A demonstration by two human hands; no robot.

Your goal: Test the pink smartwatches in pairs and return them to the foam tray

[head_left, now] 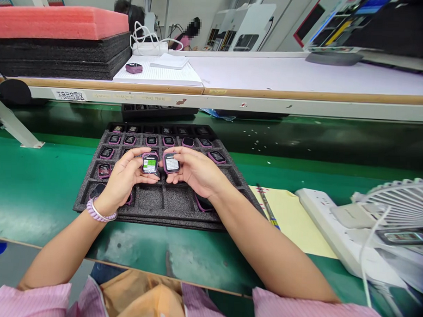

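Two small watches are held above a foam tray, as I follow them from afar through the head camera. My left hand [123,179] grips the left watch [150,164] between thumb and fingers, its lit screen showing green and white blocks; my right hand [195,169] grips the right watch [171,163], which shows a pale grid. The pair stands side by side, narrowly apart, over the middle of the foam tray [178,200], which rests on the green surface [47,180] with other watches [151,140] in its compartments. The chief hazard, in my judgement, is collision: a slight inward turn of either hand could knock the cases together and mark them. A stray touch on the glass might change a display. A loosened pinch could drop a watch into the tray. The right forearm [250,238] passes over a tray watch [203,204] and could nudge it; whether they touch, I cannot tell from this angle.
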